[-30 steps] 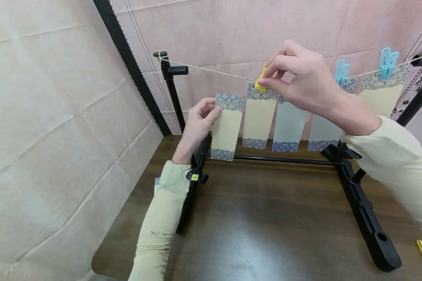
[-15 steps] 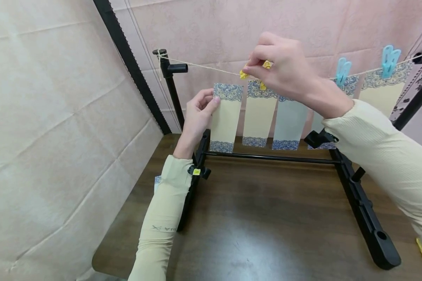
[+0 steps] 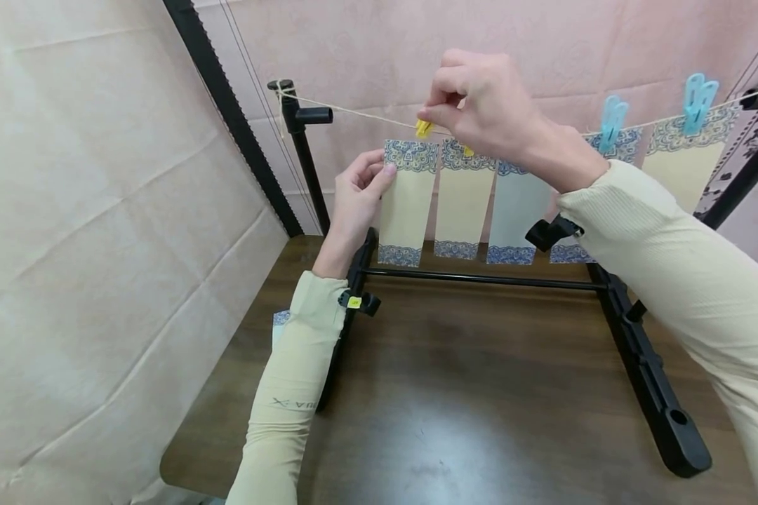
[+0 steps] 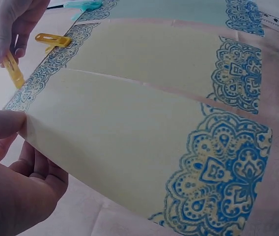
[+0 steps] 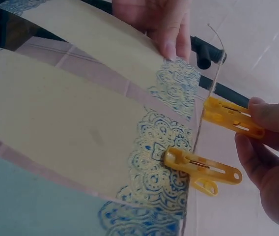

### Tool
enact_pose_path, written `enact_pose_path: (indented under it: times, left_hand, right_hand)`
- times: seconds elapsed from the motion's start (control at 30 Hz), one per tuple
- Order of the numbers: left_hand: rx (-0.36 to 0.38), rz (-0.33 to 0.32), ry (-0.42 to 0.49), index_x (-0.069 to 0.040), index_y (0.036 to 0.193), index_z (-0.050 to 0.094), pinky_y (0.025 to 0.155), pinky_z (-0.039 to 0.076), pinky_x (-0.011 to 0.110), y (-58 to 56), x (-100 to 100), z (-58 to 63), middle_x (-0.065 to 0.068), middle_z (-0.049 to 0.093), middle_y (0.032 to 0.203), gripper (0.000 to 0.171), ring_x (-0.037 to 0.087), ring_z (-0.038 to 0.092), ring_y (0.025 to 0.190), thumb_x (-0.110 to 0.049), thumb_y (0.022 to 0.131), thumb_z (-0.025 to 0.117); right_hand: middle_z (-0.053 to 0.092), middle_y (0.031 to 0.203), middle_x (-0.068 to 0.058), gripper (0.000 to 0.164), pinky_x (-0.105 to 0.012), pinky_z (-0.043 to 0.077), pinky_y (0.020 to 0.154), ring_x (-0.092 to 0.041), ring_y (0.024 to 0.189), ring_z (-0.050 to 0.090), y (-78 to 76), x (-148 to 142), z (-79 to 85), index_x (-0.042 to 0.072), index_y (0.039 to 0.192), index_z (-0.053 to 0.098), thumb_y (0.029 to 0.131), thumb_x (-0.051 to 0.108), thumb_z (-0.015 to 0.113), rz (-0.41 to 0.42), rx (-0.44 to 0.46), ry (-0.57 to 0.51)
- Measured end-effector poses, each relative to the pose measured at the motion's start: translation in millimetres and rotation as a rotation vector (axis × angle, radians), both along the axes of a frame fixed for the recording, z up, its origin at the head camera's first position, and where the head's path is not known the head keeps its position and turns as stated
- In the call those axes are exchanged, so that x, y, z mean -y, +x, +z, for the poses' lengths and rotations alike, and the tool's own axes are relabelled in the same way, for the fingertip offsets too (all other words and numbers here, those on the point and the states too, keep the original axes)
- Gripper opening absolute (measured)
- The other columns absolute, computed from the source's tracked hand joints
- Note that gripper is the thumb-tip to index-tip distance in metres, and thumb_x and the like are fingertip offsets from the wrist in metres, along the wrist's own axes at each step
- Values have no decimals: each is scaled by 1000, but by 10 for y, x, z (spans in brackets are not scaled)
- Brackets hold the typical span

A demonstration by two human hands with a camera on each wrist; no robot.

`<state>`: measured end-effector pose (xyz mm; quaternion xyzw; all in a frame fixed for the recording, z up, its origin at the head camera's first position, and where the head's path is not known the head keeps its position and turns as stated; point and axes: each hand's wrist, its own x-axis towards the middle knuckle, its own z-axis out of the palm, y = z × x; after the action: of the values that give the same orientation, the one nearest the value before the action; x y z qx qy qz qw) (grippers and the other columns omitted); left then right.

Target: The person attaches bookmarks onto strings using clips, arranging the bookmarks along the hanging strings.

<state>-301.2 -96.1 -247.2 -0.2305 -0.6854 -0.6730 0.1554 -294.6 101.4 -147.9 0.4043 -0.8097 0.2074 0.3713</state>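
Note:
My left hand (image 3: 358, 203) pinches a cream paper card (image 3: 407, 207) by its left edge, near the top. Blue lace-like patterns band both ends of the card, which hangs upright just below the string (image 3: 360, 113). My right hand (image 3: 489, 105) pinches a yellow clothespin (image 5: 232, 118) between thumb and fingers. The tip of that clothespin meets the string above the held card; whether it bites the string cannot be told. Beside it, another yellow clothespin (image 5: 201, 166) clips a second cream card (image 5: 75, 128) to the string.
Farther right hang pale blue cards (image 3: 519, 210) and another cream card (image 3: 688, 158), with light blue clothespins (image 3: 614, 123) on the string. A black frame (image 3: 660, 393) stands on the brown table (image 3: 455, 393). Another card (image 3: 280, 324) lies partly behind my left sleeve.
My right hand has moved left along the string, carrying the yellow clothespin from the second card to above the held card. My left hand has raised its card towards the string.

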Motion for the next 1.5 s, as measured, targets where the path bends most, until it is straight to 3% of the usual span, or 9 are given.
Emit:
enact_pose_path:
  times: [0.3, 0.6, 0.73, 0.93, 1.13, 1.3, 1.5]
  left_hand:
    - [-2, -13, 8, -1, 116, 58, 71, 46, 31, -30, -4, 4, 12, 64, 96, 26, 20, 58, 84, -9, 92, 56]
    - [12, -18, 7, -4, 117, 59, 72, 45, 30, -12, -28, 45, 11, 63, 97, 26, 19, 57, 85, -11, 92, 56]
    - [0, -13, 6, -4, 118, 59, 70, 44, 30, 4, -38, 72, 9, 63, 94, 26, 19, 56, 83, -11, 92, 56]
    - [-20, -14, -3, -1, 118, 57, 71, 43, 30, 7, -26, 64, 8, 62, 93, 26, 20, 54, 82, -9, 93, 54]
    - [-4, -42, 23, -4, 117, 58, 71, 44, 29, -150, -3, -60, 9, 62, 98, 27, 18, 56, 85, -14, 93, 56]
    - [19, -47, 51, -5, 116, 59, 70, 47, 30, -193, 3, -109, 10, 62, 101, 27, 19, 57, 88, -19, 92, 58]
    - [37, -29, 44, -7, 115, 59, 77, 47, 34, -175, 40, -127, 9, 61, 102, 27, 19, 56, 91, -22, 92, 58]
  right_hand:
    - [55, 77, -5, 22, -17, 30, 56, -9, 62, 42, -29, 46, 33, 4, 73, 67, 88, 20, 64, -53, 72, 33]
    - [54, 77, -3, 21, -18, 33, 53, -10, 62, 45, -35, 105, 32, 5, 74, 65, 89, 19, 63, -56, 159, 87]
    - [54, 76, -3, 18, -19, 33, 54, -10, 63, 45, -34, 113, 41, 5, 75, 66, 88, 18, 64, -38, 172, 90]
    - [53, 83, -2, 20, -23, 35, 62, -12, 72, 44, -31, 124, 70, 8, 84, 68, 89, 26, 61, -64, 263, 124]
    - [57, 96, -5, 27, -30, 40, 73, -18, 84, 48, -26, 135, 96, 10, 95, 64, 93, 34, 54, -113, 332, 166]
    - [53, 114, -8, 24, -40, 38, 90, -22, 104, 46, 45, 112, 100, 9, 99, 63, 92, 31, 54, -99, 285, 130]
    - [56, 109, -8, 20, -39, 38, 85, -23, 98, 46, 195, 28, 53, 6, 96, 64, 92, 24, 55, -35, 178, 96]
